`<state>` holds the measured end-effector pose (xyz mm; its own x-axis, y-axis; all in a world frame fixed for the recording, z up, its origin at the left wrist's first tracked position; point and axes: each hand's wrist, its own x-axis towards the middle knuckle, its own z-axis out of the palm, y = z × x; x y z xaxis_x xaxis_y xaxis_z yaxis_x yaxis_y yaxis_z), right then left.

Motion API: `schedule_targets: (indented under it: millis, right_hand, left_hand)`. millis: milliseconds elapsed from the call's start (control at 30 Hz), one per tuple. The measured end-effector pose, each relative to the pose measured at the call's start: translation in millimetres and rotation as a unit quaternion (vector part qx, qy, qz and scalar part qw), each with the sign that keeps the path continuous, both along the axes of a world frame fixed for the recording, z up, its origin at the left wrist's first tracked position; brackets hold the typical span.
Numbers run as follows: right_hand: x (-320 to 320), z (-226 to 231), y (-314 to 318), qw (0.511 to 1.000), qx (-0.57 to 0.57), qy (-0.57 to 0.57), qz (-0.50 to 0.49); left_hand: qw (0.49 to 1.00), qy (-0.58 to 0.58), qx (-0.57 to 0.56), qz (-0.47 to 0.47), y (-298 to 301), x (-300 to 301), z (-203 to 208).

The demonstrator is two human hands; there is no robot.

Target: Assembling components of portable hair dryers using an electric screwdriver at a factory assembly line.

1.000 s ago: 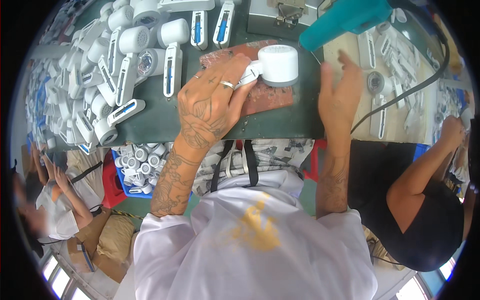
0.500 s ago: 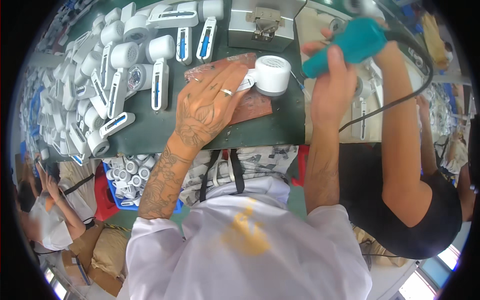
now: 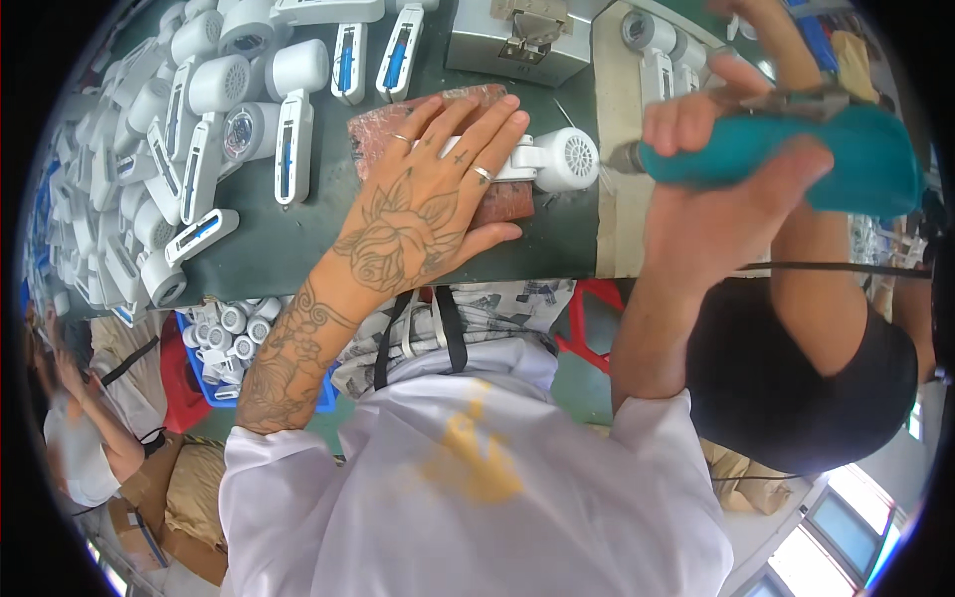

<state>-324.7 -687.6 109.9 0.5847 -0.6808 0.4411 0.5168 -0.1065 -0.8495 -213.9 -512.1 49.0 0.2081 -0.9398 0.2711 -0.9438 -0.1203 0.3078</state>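
A white handheld fan [image 3: 567, 159] lies on a worn reddish block [image 3: 370, 129], its round grilled head sticking out to the right. My left hand [image 3: 413, 194] holds the fan down with the fingers stretched over its handle, hiding most of it; the thumb stands apart, close to the block's near edge. My right hand [image 3: 721, 214] is wrapped round a teal power screwdriver [image 3: 865, 159], held nearly level. Its metal nose points left at the fan head, with a small gap between them. The hand and tool are slightly blurred.
Many white fans [image 3: 219, 85] are heaped on the left of the green table [image 3: 269, 244]. A metal box fixture [image 3: 517, 45] stands at the back. Beyond the screwdriver more fans [image 3: 647, 35] lie near another person's arm [image 3: 781, 45]. A blue crate [image 3: 326, 398] of fan parts sits below the table.
The screwdriver has swung from a slant to nearly level, moving right and lower. The fan has rolled so its grille faces more to the right. My left fingers have straightened over the handle.
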Motion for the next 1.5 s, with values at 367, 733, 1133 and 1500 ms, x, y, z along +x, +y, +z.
schedule_targets:
  millis: [367,733,1133,1500]
  right_hand:
    - [117,1,-8,0.997,-0.068,-0.009,-0.029]
    - [126,-9,-17,0.995,-0.099,0.028,-0.01]
    - [54,-26,12,0.97,0.083,-0.112,0.201]
    - [27,-13,28,0.994,-0.013,0.096,0.04]
  left_hand:
    - [0.999,0.026,-0.024,0.029,2,0,-1]
    - [0.985,0.091,-0.117,0.09,-10,-2,-20]
    - [0.978,0.111,-0.158,0.072,-10,0,-27]
    - [0.979,0.101,-0.161,0.079,-9,-1,-29]
